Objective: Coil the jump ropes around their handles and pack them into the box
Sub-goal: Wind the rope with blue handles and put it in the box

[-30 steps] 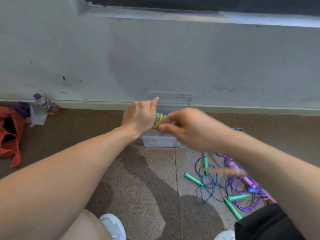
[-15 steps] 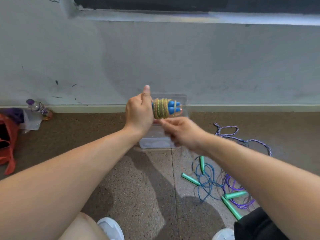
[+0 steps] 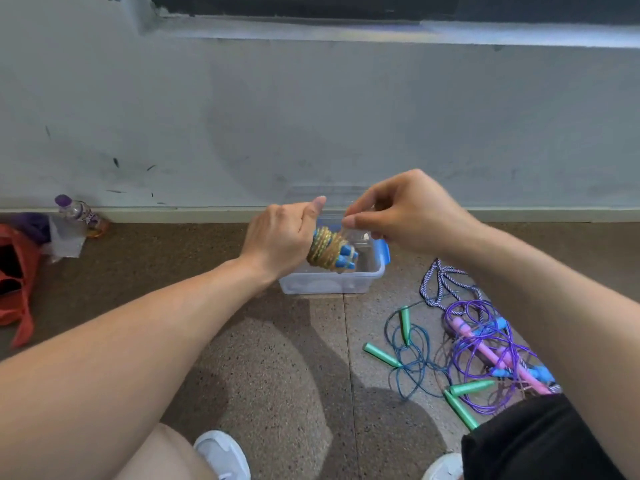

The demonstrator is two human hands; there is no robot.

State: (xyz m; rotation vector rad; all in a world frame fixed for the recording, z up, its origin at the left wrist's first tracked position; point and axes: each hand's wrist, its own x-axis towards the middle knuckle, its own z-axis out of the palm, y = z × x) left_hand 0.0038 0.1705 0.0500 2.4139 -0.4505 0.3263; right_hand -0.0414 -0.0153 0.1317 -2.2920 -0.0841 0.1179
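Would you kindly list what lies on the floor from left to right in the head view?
Red bag → water bottle → clear plastic box → green-handled rope → purple rope with pink handles.

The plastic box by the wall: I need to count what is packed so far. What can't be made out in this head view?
- Contents of the plastic box: hidden by the left hand, the coiled rope bundle and cloudy walls.
- Rope end at the right hand: covered by pinching fingers.
- Loose ropes on the floor: tangled, partly behind the right forearm; count unclear.
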